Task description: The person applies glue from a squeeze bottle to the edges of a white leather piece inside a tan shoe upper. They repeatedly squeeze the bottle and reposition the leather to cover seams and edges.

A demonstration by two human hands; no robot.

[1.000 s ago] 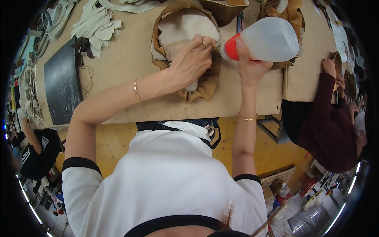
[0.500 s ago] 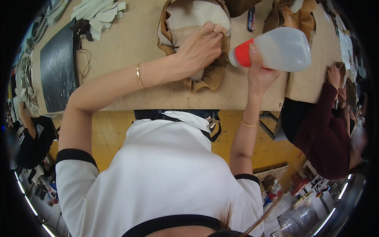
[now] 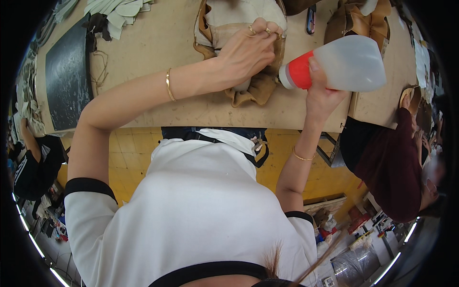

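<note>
A brown leather piece with a pale lining (image 3: 234,16), apparently a bag turned partly inside out, lies on the table before me. My left hand (image 3: 251,50) is closed with curled fingers on its right edge, gripping the leather. The hand covers part of the piece, and a crumpled flap shows below the wrist. In my right hand (image 3: 325,95) is a translucent plastic squeeze bottle (image 3: 356,62) with a red band and a white tip. The bottle is tipped almost level, its tip pointing left, close beside the leather edge. Whether anything flows out cannot be seen.
A dark board (image 3: 69,71) lies at the left, with pale strips (image 3: 117,14) behind it. A cutter knife (image 3: 311,20) and another brown leather piece (image 3: 363,24) lie at the back right. A person in a maroon sleeve (image 3: 387,172) works at the right; another person stands at the left.
The view has shifted slightly. The bottle in my right hand has moved a little toward me along the leather edge. My left hand keeps its grip.
</note>
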